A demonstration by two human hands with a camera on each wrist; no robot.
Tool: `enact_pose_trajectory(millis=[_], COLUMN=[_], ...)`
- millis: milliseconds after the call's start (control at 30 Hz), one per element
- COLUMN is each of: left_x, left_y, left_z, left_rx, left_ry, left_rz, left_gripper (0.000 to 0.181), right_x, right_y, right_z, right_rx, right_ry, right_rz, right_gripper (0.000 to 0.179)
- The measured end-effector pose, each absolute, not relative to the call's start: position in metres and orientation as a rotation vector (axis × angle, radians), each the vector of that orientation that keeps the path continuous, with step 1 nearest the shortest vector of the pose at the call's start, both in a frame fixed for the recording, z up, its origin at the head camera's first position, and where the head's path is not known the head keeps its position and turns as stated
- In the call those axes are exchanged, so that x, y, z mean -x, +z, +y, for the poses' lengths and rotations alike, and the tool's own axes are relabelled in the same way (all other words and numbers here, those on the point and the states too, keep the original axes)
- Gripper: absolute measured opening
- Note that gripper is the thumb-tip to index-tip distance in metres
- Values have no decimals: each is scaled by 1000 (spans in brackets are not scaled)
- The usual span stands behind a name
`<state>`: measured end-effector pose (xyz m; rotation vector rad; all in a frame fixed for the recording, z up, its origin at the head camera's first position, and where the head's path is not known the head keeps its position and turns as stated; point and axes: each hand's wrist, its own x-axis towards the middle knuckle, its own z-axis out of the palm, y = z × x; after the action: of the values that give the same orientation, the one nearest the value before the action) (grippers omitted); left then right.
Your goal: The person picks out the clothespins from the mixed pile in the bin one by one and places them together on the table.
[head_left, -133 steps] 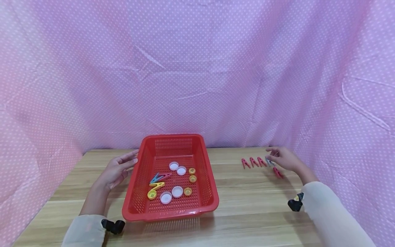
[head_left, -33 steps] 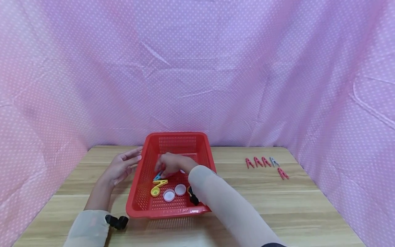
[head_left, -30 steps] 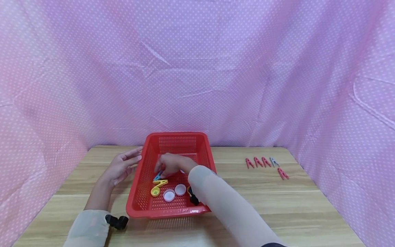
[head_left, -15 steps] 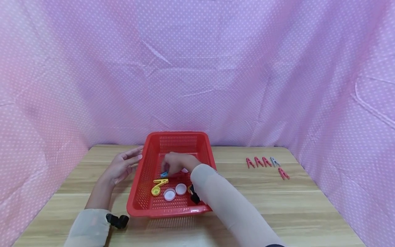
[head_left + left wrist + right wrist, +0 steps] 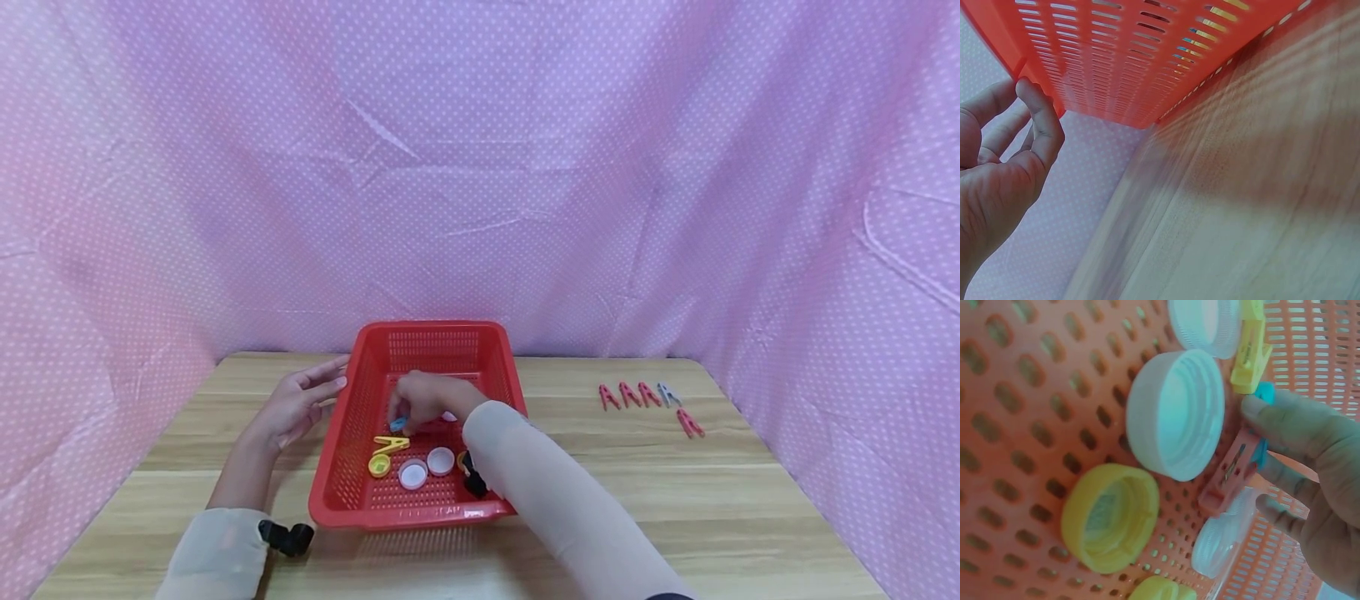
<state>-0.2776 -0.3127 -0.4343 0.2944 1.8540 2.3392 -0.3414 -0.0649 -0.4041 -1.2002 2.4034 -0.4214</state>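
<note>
My left hand (image 5: 296, 404) holds the left rim of the red plastic basket (image 5: 330, 467), thumb and fingers at its edge in the left wrist view. Inside the basket, my right hand (image 5: 426, 396) pinches a blue clothespin (image 5: 1261, 453) between thumb and fingers, low over the perforated floor. A pink clothespin (image 5: 1229, 475) lies against it, just under the thumb. Close by is a yellow clothespin (image 5: 392, 444). Around them lie white caps (image 5: 412, 474) and yellow caps (image 5: 379, 465). The right forearm hides part of the basket.
On the right of the wooden table (image 5: 645, 500) lie several clothespins: a row of pink ones (image 5: 628, 395) with a grey-blue one (image 5: 667, 394) at its end, and another pink one (image 5: 689, 423) nearer. A pink dotted curtain (image 5: 480, 208) hangs behind.
My right hand has come from the grey-blue clothespin on the table into the basket. There the blue clothespin has shifted slightly right within its fingers. My left hand stays at the rim.
</note>
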Motion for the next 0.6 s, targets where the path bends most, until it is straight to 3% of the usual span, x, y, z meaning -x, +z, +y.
enact_pose_trajectory(millis=[367,600], left_x=[278,278], left_y=[-435,-435], left_z=[-313,-313], left_rx=[-310,-311], left_ry=[2343,2332], left_rz=[1839,1854], left_gripper=[55,55], right_x=[346,349], right_y=[-394,-383], right_z=[-63,-59], right_rx=[1278,1345], right_ry=[-526,-651], right_rz=[2343,2303], right_gripper=[16,25])
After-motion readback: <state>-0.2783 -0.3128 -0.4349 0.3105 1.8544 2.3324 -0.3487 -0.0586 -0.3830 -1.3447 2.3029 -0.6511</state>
